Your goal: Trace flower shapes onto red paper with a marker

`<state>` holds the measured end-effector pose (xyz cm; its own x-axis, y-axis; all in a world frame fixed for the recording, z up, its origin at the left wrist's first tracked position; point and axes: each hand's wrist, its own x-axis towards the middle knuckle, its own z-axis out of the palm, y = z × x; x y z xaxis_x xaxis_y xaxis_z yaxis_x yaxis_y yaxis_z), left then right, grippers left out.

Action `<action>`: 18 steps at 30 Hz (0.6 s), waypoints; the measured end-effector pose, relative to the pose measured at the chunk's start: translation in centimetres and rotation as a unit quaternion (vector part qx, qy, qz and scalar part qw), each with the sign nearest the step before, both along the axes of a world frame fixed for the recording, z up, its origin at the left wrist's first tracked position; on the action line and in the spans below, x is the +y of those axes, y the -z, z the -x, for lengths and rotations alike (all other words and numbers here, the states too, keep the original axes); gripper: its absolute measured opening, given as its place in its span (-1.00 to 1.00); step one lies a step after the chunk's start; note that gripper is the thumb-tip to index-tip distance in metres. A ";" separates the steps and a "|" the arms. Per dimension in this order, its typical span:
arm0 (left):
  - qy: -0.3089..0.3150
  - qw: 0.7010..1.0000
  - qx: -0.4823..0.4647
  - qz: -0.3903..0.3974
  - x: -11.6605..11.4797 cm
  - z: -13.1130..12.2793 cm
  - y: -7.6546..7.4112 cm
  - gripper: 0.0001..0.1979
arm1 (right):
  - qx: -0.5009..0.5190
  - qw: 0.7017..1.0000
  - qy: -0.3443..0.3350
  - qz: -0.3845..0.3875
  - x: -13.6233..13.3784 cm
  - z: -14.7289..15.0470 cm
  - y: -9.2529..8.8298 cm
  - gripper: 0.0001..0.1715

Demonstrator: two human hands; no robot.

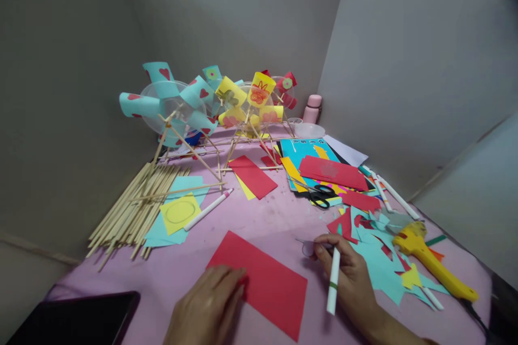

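Observation:
My left hand (208, 302) rests on the left part of a red paper sheet (271, 280), fingers together and lightly bent, gripping nothing I can see. Right of the sheet, my right hand (346, 269) is closed around a white marker (334, 280) with a green band. The marker's lower end sticks out below the fingers; its other end is hidden. At those fingertips shows a thin grey rounded shape (308, 248), too faint to name. Further off lie black-handled scissors (321, 195) and a pink-tipped white marker (208, 209) beside a yellow square (180, 212) with a drawn oval.
Paper windmills on stick frames stand behind: blue (165, 102), yellow (253, 102) and red (285, 89). Bamboo sticks (125, 210) lie left. Paper scraps (376, 264) and a yellow glue gun (433, 261) lie right. A dark tablet-like device (76, 318) sits front left.

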<state>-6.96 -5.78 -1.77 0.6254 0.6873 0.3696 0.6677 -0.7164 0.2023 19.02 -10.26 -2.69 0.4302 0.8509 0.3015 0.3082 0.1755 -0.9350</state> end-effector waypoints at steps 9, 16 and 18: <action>-0.167 0.984 0.025 0.056 1.3 -0.1 1.2 -0.42 | -0.008 1.000 -0.010 0.014 0.1 0.0 0.2 -0.84; -0.161 0.981 -0.073 0.076 1.4 0.0 1.4 -0.63 | -0.006 1.000 -0.005 0.016 0.0 -0.1 0.3 -0.82; -0.135 0.985 -0.075 0.071 1.0 -0.2 0.9 -0.74 | 0.002 1.000 -0.006 0.013 0.0 -0.1 0.2 -0.82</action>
<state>-6.77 -4.77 -2.68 0.3581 0.8726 0.3322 0.7852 -0.4740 0.3984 19.10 -10.31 -2.93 0.4219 0.8633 0.2770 0.3023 0.1541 -0.9407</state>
